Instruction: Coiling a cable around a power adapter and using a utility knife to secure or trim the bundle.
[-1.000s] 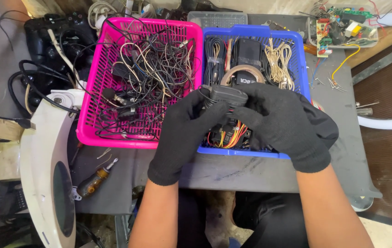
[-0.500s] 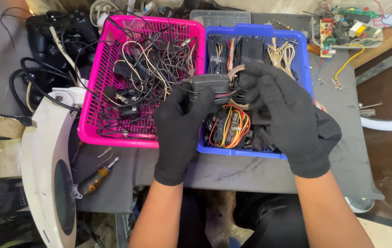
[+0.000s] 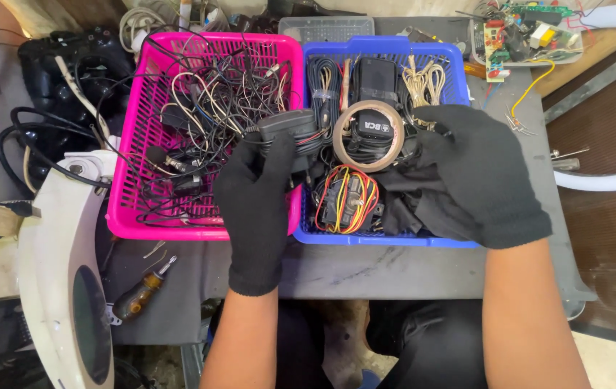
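My left hand [image 3: 256, 194] clasps the black adapter [image 3: 287, 126] over the seam between pink basket [image 3: 124, 216] and blue basket [image 3: 387, 238] — right hand [image 3: 477, 173] loose, empty. I'd free trailing wires first.

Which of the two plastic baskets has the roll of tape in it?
The blue basket, on the right: the tape roll lies in it, beside the right hand. The pink basket holds only tangled wires.

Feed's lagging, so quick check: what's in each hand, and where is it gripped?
The left hand holds a small black wired box by its lower end, over the seam between the pink and blue baskets. The right hand rests open on the blue basket's contents; any grip cannot be told.
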